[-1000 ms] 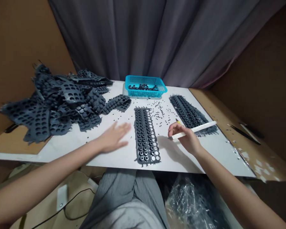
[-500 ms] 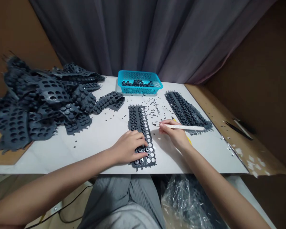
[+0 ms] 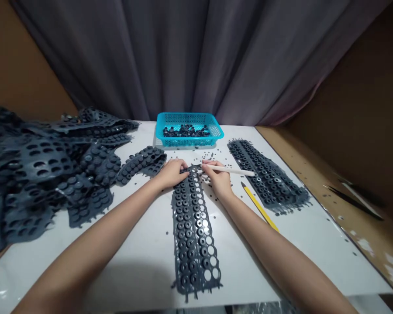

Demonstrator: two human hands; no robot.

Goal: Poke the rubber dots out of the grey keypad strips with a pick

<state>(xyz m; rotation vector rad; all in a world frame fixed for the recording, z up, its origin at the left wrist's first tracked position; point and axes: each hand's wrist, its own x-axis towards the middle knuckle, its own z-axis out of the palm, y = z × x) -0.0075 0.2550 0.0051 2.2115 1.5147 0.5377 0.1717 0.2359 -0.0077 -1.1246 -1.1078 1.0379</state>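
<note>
A long dark grey rubber strip (image 3: 193,222) studded with small round parts lies lengthwise on the white table (image 3: 124,244). Some holes near its front end show white. My left hand (image 3: 172,172) is closed on the strip's far end. My right hand (image 3: 216,176) is beside it at the same end, gripping a white stick tool (image 3: 232,171) whose tip points at the strip.
A second rubber strip (image 3: 268,179) lies to the right, with a yellow pencil (image 3: 258,206) between the strips. A turquoise basket (image 3: 189,129) of dark round parts stands at the back. A heap of punched rubber sheets (image 3: 42,165) fills the left. Small dark bits are scattered about.
Both hands have moved from the strip's near end to its far end. The view has shifted forward, so the strip lies closer. The yellow pencil now shows, uncovered.
</note>
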